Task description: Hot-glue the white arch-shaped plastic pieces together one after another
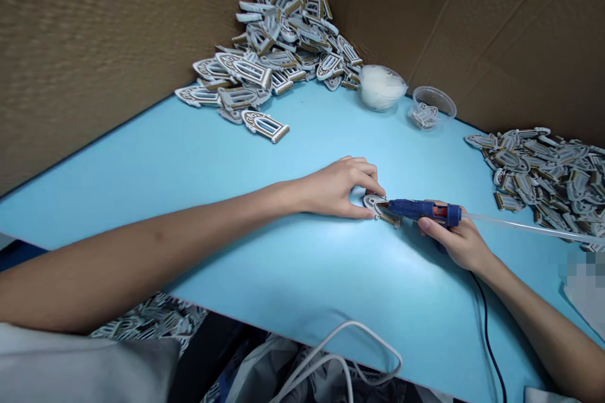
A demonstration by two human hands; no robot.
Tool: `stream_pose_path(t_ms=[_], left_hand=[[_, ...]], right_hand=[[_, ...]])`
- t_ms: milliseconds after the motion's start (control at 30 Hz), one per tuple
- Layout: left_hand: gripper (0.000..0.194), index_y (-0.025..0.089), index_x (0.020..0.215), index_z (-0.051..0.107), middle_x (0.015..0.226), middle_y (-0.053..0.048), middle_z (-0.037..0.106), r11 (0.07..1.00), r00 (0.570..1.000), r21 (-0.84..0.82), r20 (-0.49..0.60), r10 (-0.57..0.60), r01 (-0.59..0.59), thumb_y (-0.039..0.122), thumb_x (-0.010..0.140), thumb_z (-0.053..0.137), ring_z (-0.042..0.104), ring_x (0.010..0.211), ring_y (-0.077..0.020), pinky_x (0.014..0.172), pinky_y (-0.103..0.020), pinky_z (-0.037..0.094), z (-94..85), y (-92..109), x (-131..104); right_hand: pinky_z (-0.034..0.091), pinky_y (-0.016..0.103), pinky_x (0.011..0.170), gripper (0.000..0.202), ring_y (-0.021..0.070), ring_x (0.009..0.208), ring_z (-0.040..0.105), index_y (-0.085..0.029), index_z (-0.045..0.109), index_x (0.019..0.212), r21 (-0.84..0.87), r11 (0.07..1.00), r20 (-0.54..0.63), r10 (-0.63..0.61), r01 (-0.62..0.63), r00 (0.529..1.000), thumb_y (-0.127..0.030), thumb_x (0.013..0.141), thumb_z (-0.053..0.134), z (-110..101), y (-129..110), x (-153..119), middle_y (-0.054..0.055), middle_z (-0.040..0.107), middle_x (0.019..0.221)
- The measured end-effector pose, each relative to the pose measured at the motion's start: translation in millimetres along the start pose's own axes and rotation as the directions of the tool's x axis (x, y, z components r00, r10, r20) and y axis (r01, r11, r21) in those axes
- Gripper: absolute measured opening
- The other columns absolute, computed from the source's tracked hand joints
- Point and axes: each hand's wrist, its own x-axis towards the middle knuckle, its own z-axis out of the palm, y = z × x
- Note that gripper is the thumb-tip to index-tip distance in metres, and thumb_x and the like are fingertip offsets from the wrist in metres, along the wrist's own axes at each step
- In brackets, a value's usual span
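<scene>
A small white and gold arched window piece (392, 219) lies on the blue table near its middle. My left hand (343, 187) grips the piece's left end between thumb and fingers. In my right hand (456, 239) is a blue glue gun (416, 209), its fingers wrapped round the handle. The gun's nozzle points left and sits over the piece, though whether it touches cannot be made out. A clear glue stick (529, 227) extends from the back of the gun toward the right.
Similar pieces form a pile (283, 44) at the back left and another (558, 176) at the right. Between them stand a tub of white material (382, 87) and a clear cup (433, 107) with small parts. A black cord (486, 327) and a white cable (354, 324) run near the front.
</scene>
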Motion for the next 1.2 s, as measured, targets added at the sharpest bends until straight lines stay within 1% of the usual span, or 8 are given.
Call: stream_pose_path(t_ms=[167,400,500,733,867,1200], left_hand=[[0.030,0.022,0.114,0.081,0.104,-0.007,0.075,1.000,1.000,0.006,0.006,-0.017,0.017,0.041,0.092,0.077,0.064,0.097,-0.0236,0.092,-0.036,0.042,-1.1,1.4,0.3],[0.030,0.021,0.114,0.081,0.103,-0.007,0.075,1.000,1.000,0.001,0.002,-0.012,0.012,0.040,0.091,0.078,0.064,0.096,-0.0234,0.092,-0.036,0.042,-0.8,1.4,0.0],[0.030,0.020,0.114,0.081,0.102,-0.007,0.075,1.000,1.000,-0.003,0.000,-0.008,0.008,0.039,0.090,0.079,0.064,0.095,-0.0232,0.092,-0.036,0.041,-0.5,1.1,0.1],[0.030,0.021,0.114,0.081,0.102,-0.007,0.075,1.000,1.000,0.003,0.001,-0.012,0.012,0.039,0.090,0.080,0.064,0.095,-0.0233,0.092,-0.036,0.042,-0.3,1.1,0.5],[0.031,0.021,0.114,0.081,0.102,-0.007,0.075,1.000,1.000,0.005,0.000,-0.006,0.006,0.040,0.090,0.080,0.064,0.095,-0.0232,0.092,-0.036,0.042,-0.4,1.4,0.5],[0.029,0.020,0.113,0.081,0.102,-0.006,0.074,1.000,1.000,0.011,0.002,-0.006,0.006,0.038,0.090,0.080,0.064,0.095,-0.0229,0.091,-0.035,0.041,-1.0,2.4,-0.2]], right_hand=[[0.040,0.030,0.056,0.037,0.0187,0.065,0.055,-0.023,0.071,0.075,0.006,1.000,0.013,0.000,0.000,1.000,-0.048,0.100,0.060,0.1,-3.0,0.8,0.001,0.058,0.067],[0.040,0.030,0.057,0.032,0.0190,0.066,0.056,-0.024,0.075,0.079,0.003,1.000,0.018,0.000,0.000,1.000,-0.044,0.100,0.060,0.5,-2.0,-0.2,0.001,0.061,0.068],[0.040,0.030,0.058,0.032,0.0182,0.065,0.055,-0.024,0.074,0.078,0.012,1.000,0.014,-0.011,0.011,1.000,-0.042,0.100,0.060,0.5,-1.3,-0.6,0.000,0.060,0.067],[0.039,0.030,0.058,0.032,0.0183,0.065,0.054,-0.023,0.074,0.079,0.016,1.000,0.019,-0.003,0.003,1.000,-0.043,0.101,0.060,-0.1,-1.3,-0.8,0.000,0.060,0.067],[0.039,0.030,0.058,0.033,0.0178,0.064,0.053,-0.023,0.072,0.076,0.020,1.000,0.017,-0.002,0.002,1.000,-0.041,0.101,0.059,0.2,-2.2,-0.8,0.000,0.059,0.068],[0.038,0.030,0.059,0.037,0.0169,0.065,0.053,-0.022,0.069,0.074,0.023,1.000,0.031,0.013,-0.013,0.999,-0.045,0.101,0.059,-0.1,-3.2,-1.4,0.000,0.058,0.068]])
